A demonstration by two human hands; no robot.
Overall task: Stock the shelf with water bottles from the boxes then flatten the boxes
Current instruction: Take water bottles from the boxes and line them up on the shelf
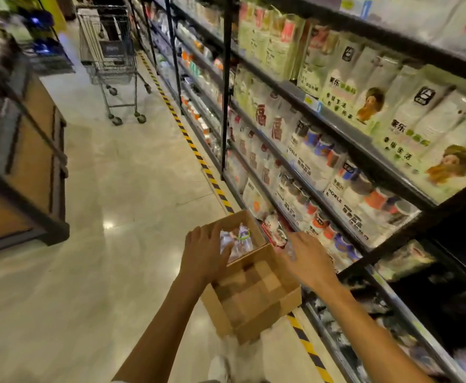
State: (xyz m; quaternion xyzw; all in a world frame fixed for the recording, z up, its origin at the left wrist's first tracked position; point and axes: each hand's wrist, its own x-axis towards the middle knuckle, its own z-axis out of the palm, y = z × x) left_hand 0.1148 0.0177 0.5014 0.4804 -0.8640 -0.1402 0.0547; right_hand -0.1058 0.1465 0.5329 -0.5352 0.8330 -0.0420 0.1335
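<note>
An open cardboard box point(253, 294) stands on the floor beside the shelving. Clear water bottles point(240, 241) with a green cap ring show in its far end. My left hand point(205, 252) reaches into the box, fingers stretched over the bottles and touching them. My right hand point(307, 258) hovers over the box's right edge, towards the low shelf point(345, 275). A blurred clear shape lies at its thumb, and I cannot make out whether it holds it. The bottom shelf point(392, 313) on the right is dark, with blurred clear bottles on it.
Tall shelves point(336, 134) of packaged goods fill the right side. A yellow-black floor stripe point(198, 156) runs along their base. A shopping cart point(115, 64) stands further down the aisle. A wooden display unit point(33, 161) is on the left, with open floor between.
</note>
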